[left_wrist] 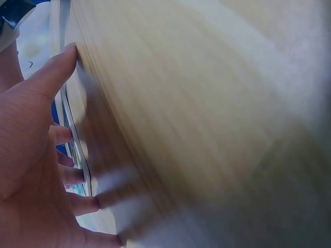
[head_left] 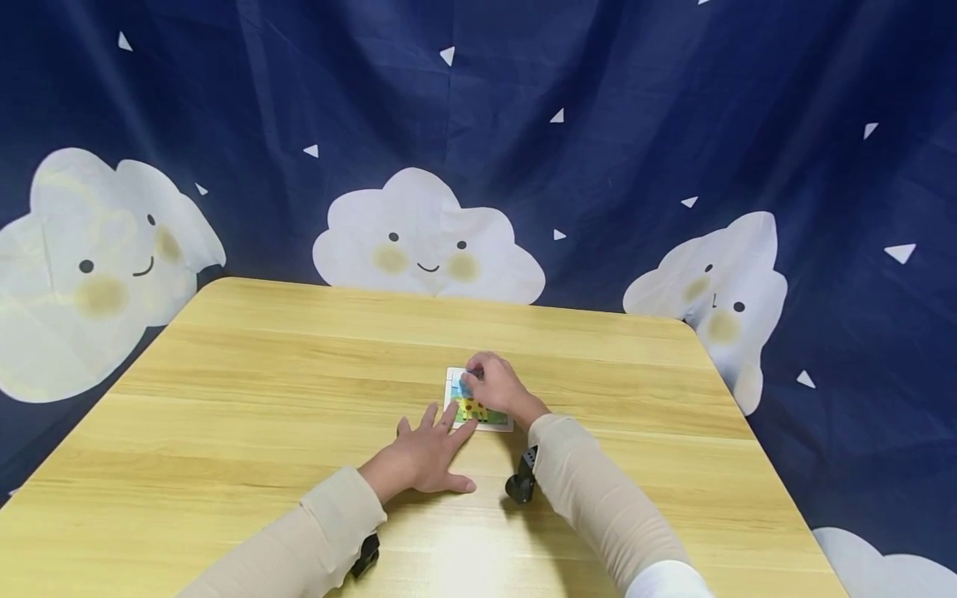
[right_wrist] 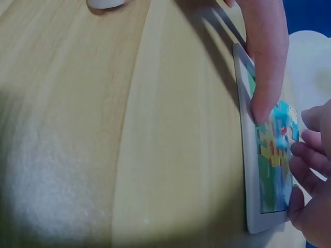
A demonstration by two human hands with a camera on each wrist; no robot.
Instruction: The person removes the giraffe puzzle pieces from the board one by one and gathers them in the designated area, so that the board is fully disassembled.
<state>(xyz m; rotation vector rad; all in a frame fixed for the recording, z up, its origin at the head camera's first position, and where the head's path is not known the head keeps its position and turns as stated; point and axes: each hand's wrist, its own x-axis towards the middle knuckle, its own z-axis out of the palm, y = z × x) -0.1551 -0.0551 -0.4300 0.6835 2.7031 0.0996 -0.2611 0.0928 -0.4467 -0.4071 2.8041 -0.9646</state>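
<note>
Left hand (head_left: 422,457) splayed, fingertips touching white-framed rectangular giraffe puzzle (right_wrist: 252,175); right hand (head_left: 499,386) pinching small blue-printed piece (right_wrist: 284,114). If left fingers lift, puzzle may skid.

I have the puzzle (head_left: 495,417) flat on the bench (head_left: 299,374), white-rimmed, a yellow giraffe (head_left: 473,408) at its middle, green toward six o'clock; a blue piece (right_wrist: 287,117) is pinched near twelve.
</note>
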